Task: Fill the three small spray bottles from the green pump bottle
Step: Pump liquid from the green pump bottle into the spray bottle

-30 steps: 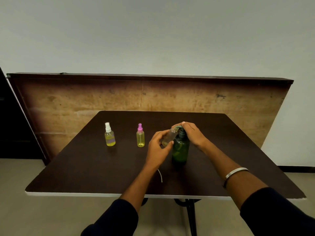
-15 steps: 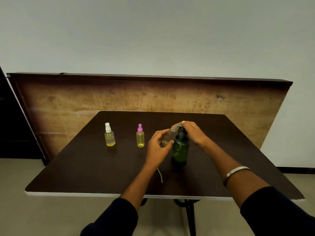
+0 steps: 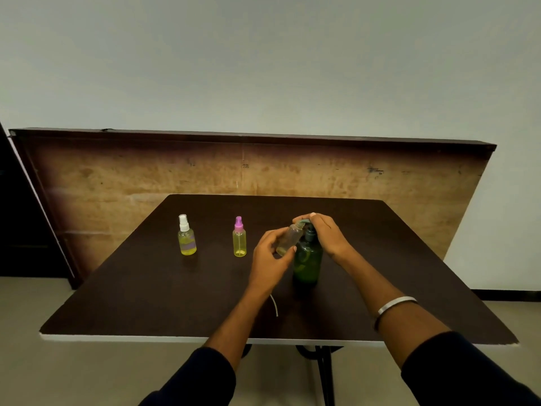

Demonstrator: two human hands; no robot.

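**A:** Right of centre on the dark table (image 3: 152, 291), item one: green pump bottle (image 3: 308, 262), translucent, upright, dark pump head, liquid partway up inside.

**B:** Hands on it?

**A:** Right hand (image 3: 327, 234) lies over the pump head, fingers curled down on it. Left hand (image 3: 268, 260), just left of the green bottle, pinches a clear uncapped spray bottle (image 3: 289, 239) between thumb and fingers, tilted with its mouth under the nozzle. A little yellowish liquid sits at its base.

**B:** Change from half a second ago?

**A:** None to speak of; both hands keep the same hold and the bottles have not shifted.

**B:** Other containers?

**A:** Left of the green bottle, pink-capped spray bottle (image 3: 239, 238), yellow liquid nearly to the shoulder. Farther left, white-capped spray bottle (image 3: 186, 236), yellow liquid, purple label band. Near of the green bottle, a thin white tube (image 3: 274, 305) lies on the tabletop.
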